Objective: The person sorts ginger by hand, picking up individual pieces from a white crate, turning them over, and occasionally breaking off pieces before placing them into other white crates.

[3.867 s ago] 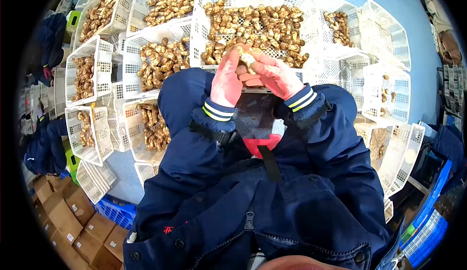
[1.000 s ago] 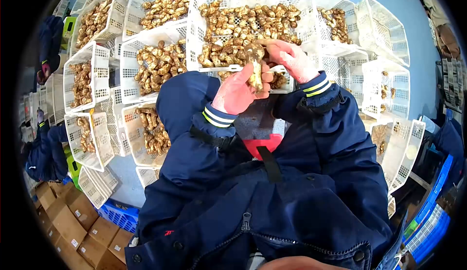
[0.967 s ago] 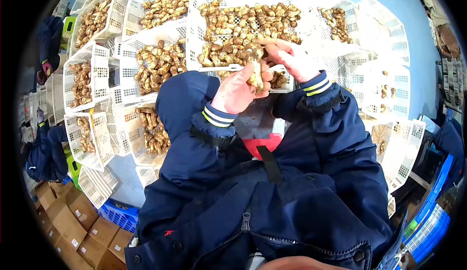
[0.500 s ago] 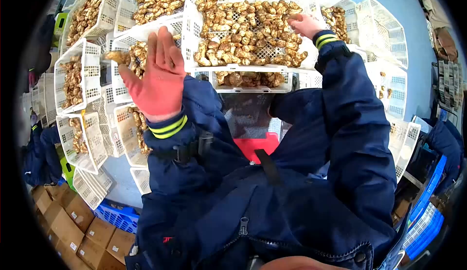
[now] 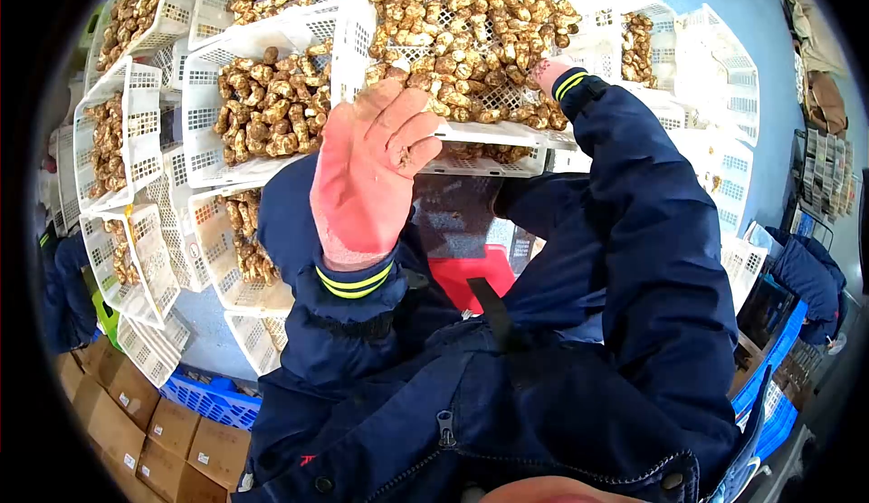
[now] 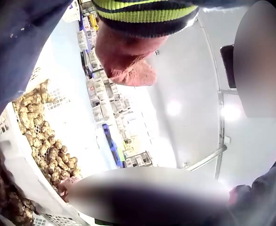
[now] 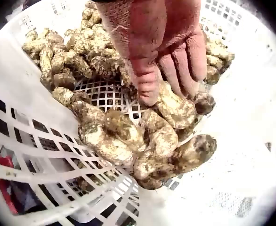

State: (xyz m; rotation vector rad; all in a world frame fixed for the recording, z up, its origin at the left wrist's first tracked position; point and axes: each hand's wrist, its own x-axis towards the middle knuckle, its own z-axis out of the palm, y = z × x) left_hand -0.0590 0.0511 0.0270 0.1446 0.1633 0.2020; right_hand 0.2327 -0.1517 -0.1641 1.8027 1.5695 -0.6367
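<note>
My left hand (image 5: 371,168), in a pink dirt-stained glove, is raised palm up with loosely bent fingers in front of the large white crate (image 5: 348,68); nothing lies in it. In the left wrist view, that hand (image 6: 126,59) hangs below its striped cuff. My right hand (image 5: 549,73) reaches into the crate's right side, among brown-and-cream mushrooms (image 5: 453,59). The right wrist view shows this gloved hand (image 7: 152,47) pointing down, with a thick-stemmed mushroom (image 7: 175,108) between thumb and fingertips. More mushrooms lie around it on the crate's lattice floor.
A mushroom-filled crate (image 5: 195,132) stands left of the large one, with further crates beyond. A smaller crate (image 5: 670,59) with mushrooms stands at the right. Cardboard boxes (image 5: 172,431) and a blue basket (image 5: 217,403) are at lower left. A red object (image 5: 471,277) lies between my knees.
The mushroom held earlier has left my left hand and flew toward the left crates half a second ago. That hand has swung back right; my right hand has moved down and left inside the crate.
</note>
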